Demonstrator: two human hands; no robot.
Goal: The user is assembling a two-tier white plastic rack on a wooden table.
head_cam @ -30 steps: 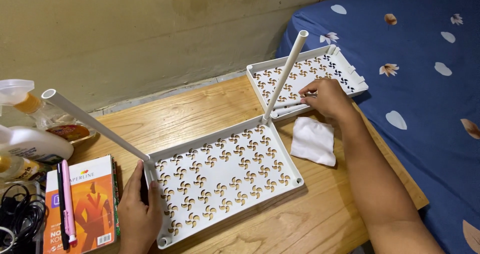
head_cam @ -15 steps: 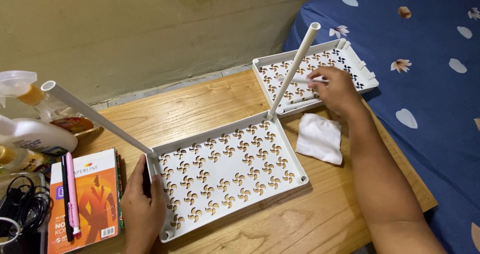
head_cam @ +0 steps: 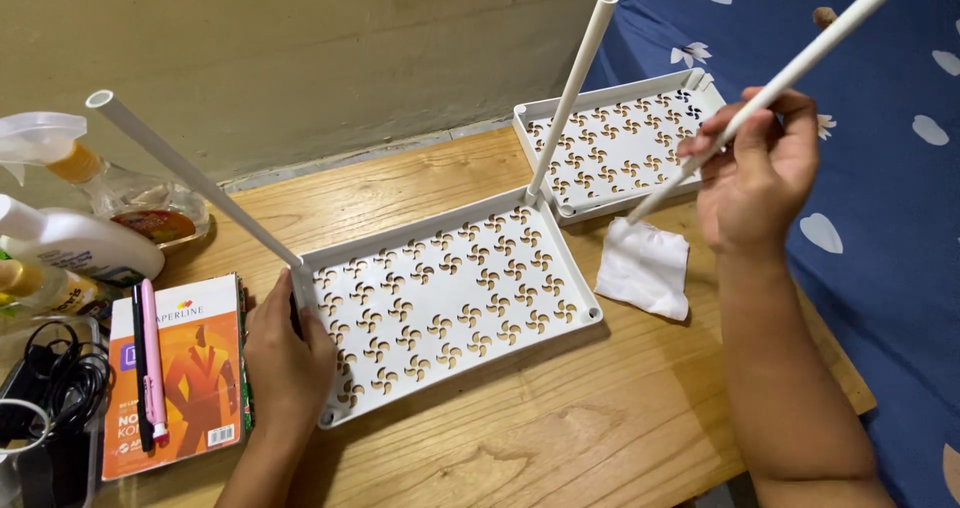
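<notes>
Two upright tubes, the left tube (head_cam: 195, 180) and the back tube (head_cam: 572, 86), fenced my near tray (head_cam: 440, 303); bare tabletop (head_cam: 560, 428) lay open in front, while the cloth (head_cam: 645, 266) blocked the right.
</notes>
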